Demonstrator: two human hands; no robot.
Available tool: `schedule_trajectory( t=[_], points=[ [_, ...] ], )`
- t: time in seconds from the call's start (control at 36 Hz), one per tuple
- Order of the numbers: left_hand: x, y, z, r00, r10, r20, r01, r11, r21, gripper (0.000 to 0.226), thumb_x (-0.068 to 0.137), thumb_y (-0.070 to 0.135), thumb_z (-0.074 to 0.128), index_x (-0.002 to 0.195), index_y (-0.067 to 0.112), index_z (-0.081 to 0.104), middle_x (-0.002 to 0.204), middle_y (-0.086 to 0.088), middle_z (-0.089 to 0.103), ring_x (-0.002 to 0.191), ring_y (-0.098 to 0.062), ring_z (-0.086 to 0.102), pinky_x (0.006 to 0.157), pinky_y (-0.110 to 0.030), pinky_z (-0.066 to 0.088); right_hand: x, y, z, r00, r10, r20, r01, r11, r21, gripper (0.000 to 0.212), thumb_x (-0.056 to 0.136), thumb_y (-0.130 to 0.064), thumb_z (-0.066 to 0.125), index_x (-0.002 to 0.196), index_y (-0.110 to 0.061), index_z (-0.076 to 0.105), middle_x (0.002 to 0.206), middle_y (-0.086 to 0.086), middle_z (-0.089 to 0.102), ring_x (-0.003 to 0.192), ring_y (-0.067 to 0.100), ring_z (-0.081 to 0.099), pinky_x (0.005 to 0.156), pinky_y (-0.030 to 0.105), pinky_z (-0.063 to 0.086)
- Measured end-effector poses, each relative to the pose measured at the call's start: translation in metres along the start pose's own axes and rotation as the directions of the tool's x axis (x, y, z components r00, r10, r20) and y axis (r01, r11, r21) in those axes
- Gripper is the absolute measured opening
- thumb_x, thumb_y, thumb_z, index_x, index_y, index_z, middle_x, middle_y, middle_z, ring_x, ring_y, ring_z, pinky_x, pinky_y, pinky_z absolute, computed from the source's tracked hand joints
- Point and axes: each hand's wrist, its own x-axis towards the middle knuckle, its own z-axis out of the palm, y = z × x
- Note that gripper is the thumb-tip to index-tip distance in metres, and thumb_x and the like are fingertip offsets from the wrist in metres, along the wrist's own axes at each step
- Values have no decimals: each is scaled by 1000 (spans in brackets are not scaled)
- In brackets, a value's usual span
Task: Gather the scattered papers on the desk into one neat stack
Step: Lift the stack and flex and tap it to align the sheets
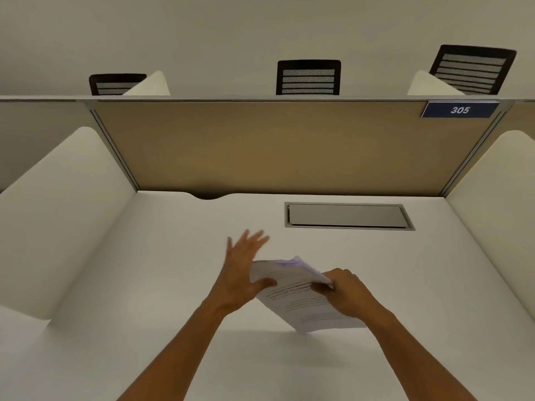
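Two bare forearms reaching in from the lower edge, converging over the middle of the white desk (150,285).

Left hand (243,273): raised, palm turned inward toward the papers, four fingers straight and fanned, pointing up and away, slightly blurred. Thumb laid across the near face of the stack at its left edge. Fingers uncurled, flat against the left side of the sheets rather than wrapped round them.

Right hand (344,290): knuckles up, fingers curled over the right edge of the stack, thumb under or behind, hidden. Pinching the sheets at their upper right side.

Stack of papers (298,296): held between both hands, lifted and tilted, upper end toward the far side, lower right corner pointing down toward the desk near the right forearm. Printed lines of text visible on the top sheet, too small to read. Upper edges uneven, a pale lilac-tinted sheet corner sticking out at the top. Soft shadow on the desktop beneath the stack; contact of the lowest corner with the desk not clear.

Further back on the desk, to the right: a grey rectangular cover plate (347,215) set flush in the surface. Behind it a tan partition panel (260,146) with a blue sign (459,110) reading 305 at its upper right. White curved side dividers left and right. Three black mesh chair backs (308,78) above the partition.
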Motion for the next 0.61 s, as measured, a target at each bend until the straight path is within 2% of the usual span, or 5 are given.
schedule_trajectory(
  t=[0.08,0.19,0.31,0.47,0.61],
  points=[
    [6,10,3,974,-2,224,37,988,-151,66,84,44,69,141,48,35,155,26,22,146,-1,19,122,-38,20,2,-10,-4,999,-37,24,41,985,-166,25,96,-38,53,111,-31,72,102,1,76,80,21,68,68,32,57],
    [8,14,11,956,-35,291,126,946,-298,30,85,34,70,114,37,71,132,5,65,116,-7,62,92,-31,55,3,-19,-8,998,-54,36,61,971,-232,28,94,-35,55,116,-30,71,99,3,76,80,23,69,68,35,57],
    [2,20,17,964,-158,215,241,863,-444,23,83,29,66,83,50,74,82,20,74,78,0,69,64,-16,51,1,-17,-5,997,-42,58,53,981,-189,24,94,-36,57,112,-28,71,98,2,75,80,20,70,68,32,57],
    [-16,8,28,927,-351,131,367,780,-507,19,80,31,63,78,47,73,84,23,73,71,4,67,59,-10,50,-9,9,-5,979,-129,160,126,992,24,19,93,-33,53,104,-33,69,103,-12,73,87,8,69,72,21,58],
    [-41,-15,32,830,-555,52,468,643,-606,19,81,25,74,70,40,74,68,14,74,59,0,68,47,-9,47,-20,54,-15,994,-37,104,20,988,156,15,88,-30,65,80,-41,70,79,-16,73,75,5,70,61,16,52]
  ],
)
